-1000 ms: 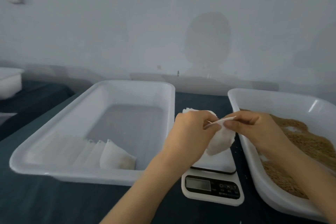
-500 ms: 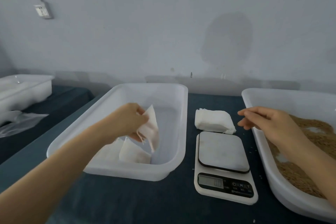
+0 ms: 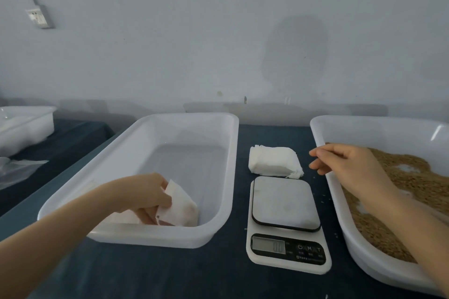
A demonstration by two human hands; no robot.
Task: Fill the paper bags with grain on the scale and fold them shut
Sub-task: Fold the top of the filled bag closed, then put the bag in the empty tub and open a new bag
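Paper bag tilted in left hand

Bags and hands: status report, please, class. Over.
Left hand in the left tub, setting down a filled bag. Right hand empty, open, near the bag stack. Scale bare. Nothing in the way.

Head-worn view, forward-down over table
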